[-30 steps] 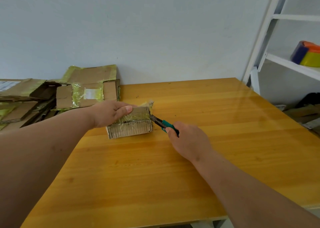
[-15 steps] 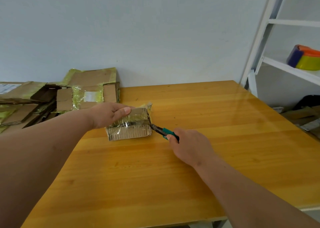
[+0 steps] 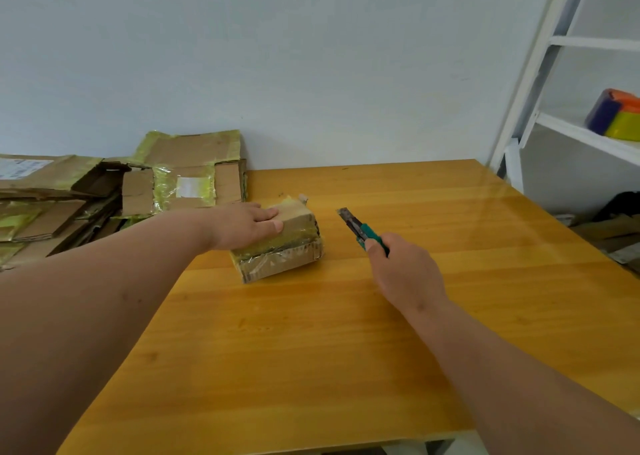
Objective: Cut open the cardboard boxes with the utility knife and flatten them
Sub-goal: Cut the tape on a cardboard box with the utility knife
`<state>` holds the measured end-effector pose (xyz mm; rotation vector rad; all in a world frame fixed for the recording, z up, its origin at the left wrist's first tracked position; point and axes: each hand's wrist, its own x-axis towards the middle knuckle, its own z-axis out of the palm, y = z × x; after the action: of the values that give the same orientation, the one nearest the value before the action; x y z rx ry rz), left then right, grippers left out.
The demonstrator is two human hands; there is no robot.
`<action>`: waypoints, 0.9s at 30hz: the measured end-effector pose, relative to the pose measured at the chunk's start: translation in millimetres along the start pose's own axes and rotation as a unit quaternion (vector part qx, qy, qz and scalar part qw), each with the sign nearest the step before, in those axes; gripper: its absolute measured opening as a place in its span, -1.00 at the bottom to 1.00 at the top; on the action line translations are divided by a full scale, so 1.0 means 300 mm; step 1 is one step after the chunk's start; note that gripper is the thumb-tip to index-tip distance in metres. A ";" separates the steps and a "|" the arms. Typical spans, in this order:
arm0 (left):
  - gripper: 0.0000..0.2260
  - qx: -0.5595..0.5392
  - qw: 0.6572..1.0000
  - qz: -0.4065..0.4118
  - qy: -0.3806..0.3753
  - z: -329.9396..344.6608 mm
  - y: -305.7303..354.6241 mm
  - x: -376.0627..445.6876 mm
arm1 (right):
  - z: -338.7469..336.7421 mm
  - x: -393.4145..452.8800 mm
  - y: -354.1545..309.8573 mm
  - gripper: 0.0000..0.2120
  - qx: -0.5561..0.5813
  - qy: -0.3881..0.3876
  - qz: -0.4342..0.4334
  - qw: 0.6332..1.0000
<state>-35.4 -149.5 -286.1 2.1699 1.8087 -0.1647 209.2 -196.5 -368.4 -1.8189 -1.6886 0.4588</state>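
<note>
Knife (image 3: 360, 230) withdrawn from the box (image 3: 282, 243) to its 3 o'clock, clenched in the right hand (image 3: 405, 272); left hand (image 3: 242, 226) presses flat on the box at table (image 3: 346, 350) centre, where a slipping blade could nick fingers.

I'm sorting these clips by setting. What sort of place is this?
Probably a plain packing or storage room: a wooden table against a bare wall, a pile of flattened cardboard at its left, and white shelving on the right.

Green-handled utility knife (image 3: 363, 233), brown box (image 3: 284, 246) yellow-green taped
</note>
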 end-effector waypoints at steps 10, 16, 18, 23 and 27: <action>-0.30 0.128 0.990 -0.052 0.016 0.034 0.071 0.037 | 0.013 0.020 -0.098 -0.72 0.098 -0.168 0.107 0.975; -0.22 0.027 0.999 -0.024 -0.037 0.015 0.028 0.012 | 0.016 0.045 -0.111 -0.67 0.201 -0.187 0.179 0.945; -0.17 -0.040 0.997 -0.010 -0.072 0.007 0.011 0.003 | 0.023 0.045 -0.117 -0.67 0.221 -0.195 0.191 0.936; -0.16 -0.084 0.992 0.002 -0.095 -0.012 -0.006 -0.021 | 0.030 0.040 -0.148 -0.66 0.243 -0.220 0.212 0.920; -0.20 -0.033 0.997 0.013 -0.068 -0.015 -0.019 -0.027 | 0.033 0.040 -0.176 -0.70 0.259 -0.225 0.203 0.917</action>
<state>-43.0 -154.9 -280.5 2.0833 1.6867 -0.2381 163.8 -182.6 -340.4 -1.7214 -1.2585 1.4486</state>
